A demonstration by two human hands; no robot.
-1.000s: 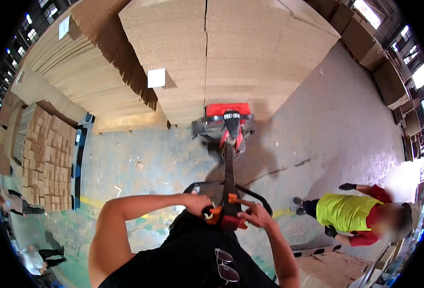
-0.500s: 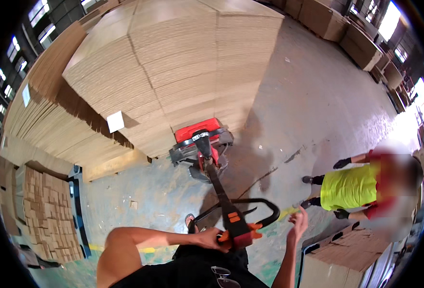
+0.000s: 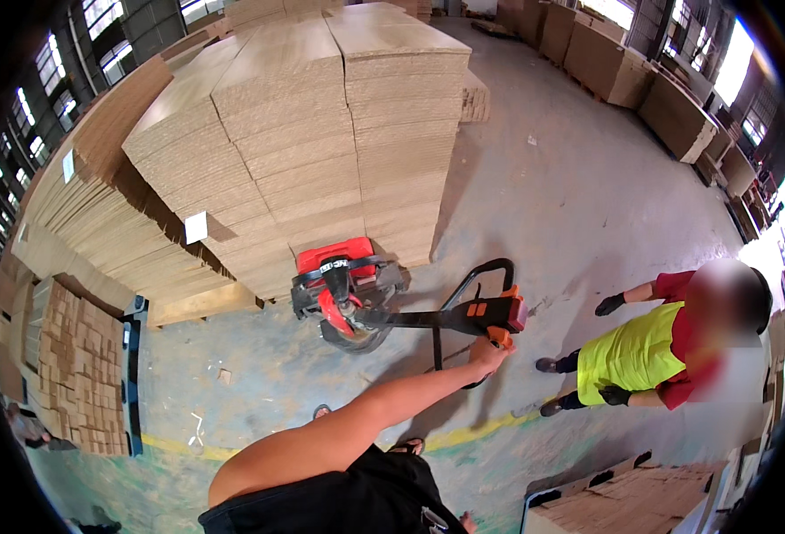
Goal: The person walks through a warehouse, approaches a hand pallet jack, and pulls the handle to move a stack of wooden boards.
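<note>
My left arm reaches forward and to the right. My left hand (image 3: 488, 356) is closed on the orange-trimmed grip of a pallet jack's control handle (image 3: 486, 314). That handle is black with a loop-shaped guard and swings out to the right of the red and black pallet jack (image 3: 343, 289). The machine's body stands right at the front of a tall stack of tan boards (image 3: 321, 151); its forks are hidden. Of my right hand (image 3: 468, 523), only a sliver of skin seems to show at the lower edge, beside my black clothing. Its fingers cannot be made out.
A person in a yellow-green vest (image 3: 628, 356) and dark gloves stands at the right. Nearby at lower right is a pallet of board pieces (image 3: 628, 507). Another loaded pallet (image 3: 81, 374) sits at left. A yellow line (image 3: 463, 434) crosses the floor.
The control handle has swung from near my body to the right, my left hand going with it. My right hand has dropped from beside the handle to the lower edge. The board stack appears farther off.
</note>
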